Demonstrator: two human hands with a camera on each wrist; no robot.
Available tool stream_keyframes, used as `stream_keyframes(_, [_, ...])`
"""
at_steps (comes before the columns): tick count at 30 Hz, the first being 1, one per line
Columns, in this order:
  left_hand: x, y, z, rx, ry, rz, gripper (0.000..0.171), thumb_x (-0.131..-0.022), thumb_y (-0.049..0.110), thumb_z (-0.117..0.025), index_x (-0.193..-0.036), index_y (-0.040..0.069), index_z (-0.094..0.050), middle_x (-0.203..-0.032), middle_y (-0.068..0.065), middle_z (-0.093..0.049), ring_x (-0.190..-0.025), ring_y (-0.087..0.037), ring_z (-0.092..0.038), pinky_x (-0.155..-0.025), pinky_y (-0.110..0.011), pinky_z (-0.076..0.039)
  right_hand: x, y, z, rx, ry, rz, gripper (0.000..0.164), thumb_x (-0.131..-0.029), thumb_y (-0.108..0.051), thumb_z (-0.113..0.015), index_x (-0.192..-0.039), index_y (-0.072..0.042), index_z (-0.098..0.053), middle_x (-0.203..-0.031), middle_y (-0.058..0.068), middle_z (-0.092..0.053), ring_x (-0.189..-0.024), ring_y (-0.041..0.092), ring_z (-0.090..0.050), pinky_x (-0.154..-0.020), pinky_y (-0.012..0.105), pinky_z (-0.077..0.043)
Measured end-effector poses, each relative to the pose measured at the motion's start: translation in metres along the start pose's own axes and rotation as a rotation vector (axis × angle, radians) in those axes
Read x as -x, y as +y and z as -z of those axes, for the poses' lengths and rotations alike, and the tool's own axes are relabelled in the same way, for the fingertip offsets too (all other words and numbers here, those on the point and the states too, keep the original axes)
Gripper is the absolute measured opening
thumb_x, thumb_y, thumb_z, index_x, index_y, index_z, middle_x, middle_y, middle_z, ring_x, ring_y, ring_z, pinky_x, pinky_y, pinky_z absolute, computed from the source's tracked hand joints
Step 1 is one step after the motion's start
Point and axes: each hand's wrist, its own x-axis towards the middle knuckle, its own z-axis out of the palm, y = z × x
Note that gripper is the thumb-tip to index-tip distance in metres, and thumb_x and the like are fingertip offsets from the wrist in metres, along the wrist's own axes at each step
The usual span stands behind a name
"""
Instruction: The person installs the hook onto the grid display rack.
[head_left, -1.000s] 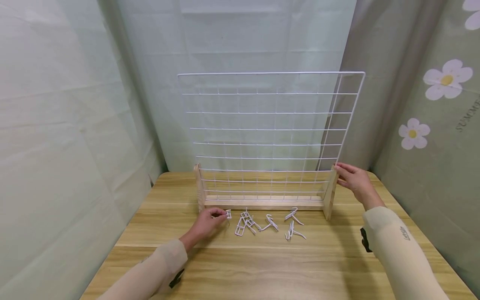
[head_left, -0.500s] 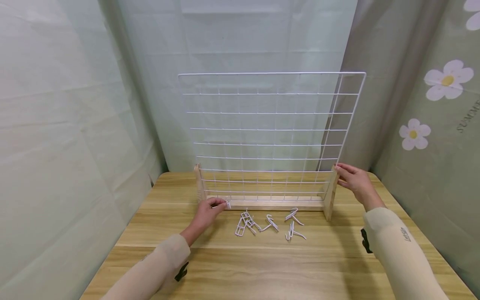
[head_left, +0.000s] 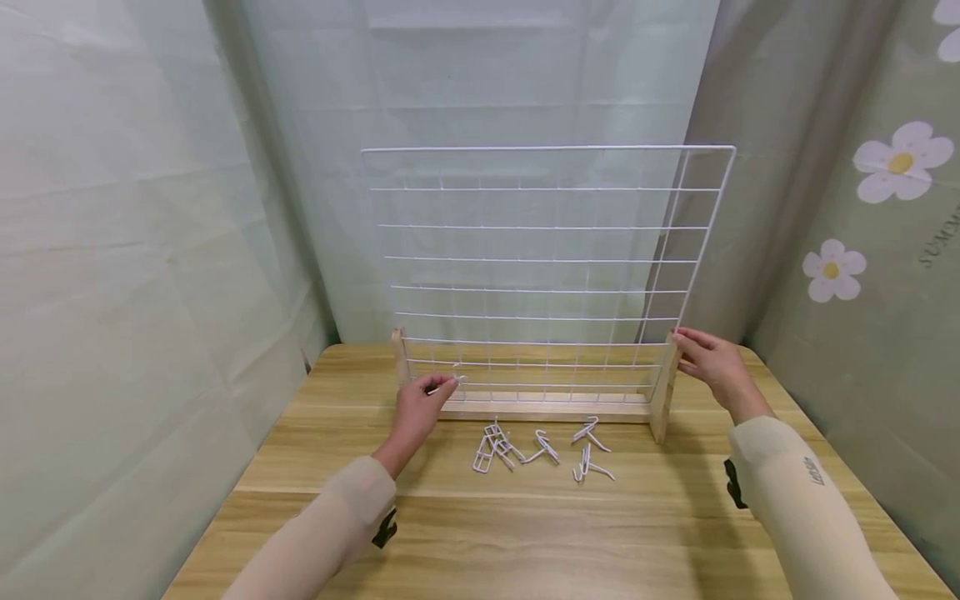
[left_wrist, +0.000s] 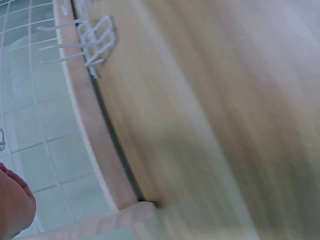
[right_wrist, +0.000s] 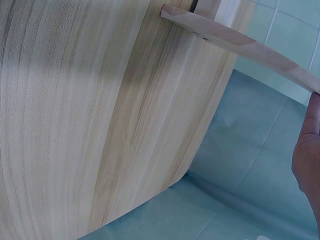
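Observation:
A white wire grid panel (head_left: 547, 148) stands upright in a wooden stand (head_left: 540, 412) on the table. My left hand (head_left: 418, 408) pinches a small white wire hook (head_left: 461, 381) in front of the grid's lower left part. Whether that hook touches the grid wires I cannot tell; in the left wrist view only a bit of the hook (left_wrist: 1, 139) shows at the edge. At the other side, my right hand (head_left: 716, 367) holds the top of the stand's right wooden end piece (head_left: 663, 392), thumb and fingers at its edge. The right wrist view shows this end piece (right_wrist: 240, 42) beside the hand.
Several white wire hooks (head_left: 495, 442) lie on the wood-grain table (head_left: 525, 533) in front of the stand, some overlapping. Two lie apart toward the right, one being the nearest hook (head_left: 587, 463). Pale green curtains (head_left: 487, 75) hang behind and at both sides.
My left hand has lifted the hook from the table up to the height of the grid's lower rows. The right hand keeps its place on the stand.

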Motion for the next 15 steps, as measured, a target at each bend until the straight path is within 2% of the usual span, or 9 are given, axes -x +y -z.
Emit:
stream_keyframes(3, [-0.004, 0.007, -0.002, 0.02, 0.049, -0.004, 0.018, -0.09, 0.02, -0.074, -0.093, 0.002, -0.074, -0.086, -0.005, -0.07, -0.076, -0.012, -0.057, -0.065, -0.022, -0.046, 0.0, 0.001, 0.001, 0.003, -0.006, 0.008, 0.069, -0.101, -0.044, -0.051, -0.151, 0.001, -0.035, -0.151, 0.023, -0.036, -0.134, 0.034, -0.042, -0.101, 0.036, -0.042])
stream_keyframes(6, [-0.007, 0.012, -0.003, 0.03, 0.102, -0.012, 0.019, -0.09, 0.02, -0.074, -0.093, 0.001, -0.073, -0.087, -0.006, -0.071, -0.076, -0.011, -0.058, -0.065, -0.02, -0.047, -0.001, 0.002, 0.002, -0.012, -0.01, 0.02, 0.069, -0.101, -0.042, -0.053, -0.15, 0.002, -0.036, -0.146, 0.018, -0.042, -0.124, 0.022, -0.05, -0.098, 0.032, -0.045])
stream_keyframes(9, [-0.011, 0.016, -0.005, 0.031, 0.163, -0.037, 0.018, -0.09, 0.018, -0.074, -0.092, 0.0, -0.073, -0.086, -0.008, -0.071, -0.075, -0.011, -0.059, -0.064, -0.018, -0.047, -0.003, 0.002, 0.002, -0.028, -0.01, 0.032, 0.069, -0.1, -0.041, -0.054, -0.149, 0.003, -0.037, -0.14, 0.014, -0.047, -0.114, 0.011, -0.053, -0.095, 0.028, -0.047])
stream_keyframes(13, [-0.014, 0.021, -0.005, 0.03, 0.243, -0.085, 0.017, -0.089, 0.017, -0.074, -0.091, 0.0, -0.074, -0.084, -0.01, -0.071, -0.074, -0.013, -0.061, -0.063, -0.016, -0.048, -0.003, 0.003, 0.002, -0.03, -0.013, 0.035, 0.069, -0.1, -0.042, -0.054, -0.15, 0.004, -0.036, -0.143, 0.018, -0.044, -0.115, 0.011, -0.052, -0.094, 0.026, -0.047])
stream_keyframes(15, [-0.016, 0.024, -0.005, 0.015, 0.285, -0.111, 0.016, -0.088, 0.015, -0.074, -0.089, 0.0, -0.074, -0.083, -0.011, -0.071, -0.073, -0.013, -0.062, -0.062, -0.015, -0.048, -0.003, 0.004, 0.002, -0.035, -0.011, 0.037, 0.069, -0.1, -0.042, -0.054, -0.149, 0.004, -0.036, -0.138, 0.014, -0.049, -0.115, 0.01, -0.053, -0.093, 0.026, -0.047])
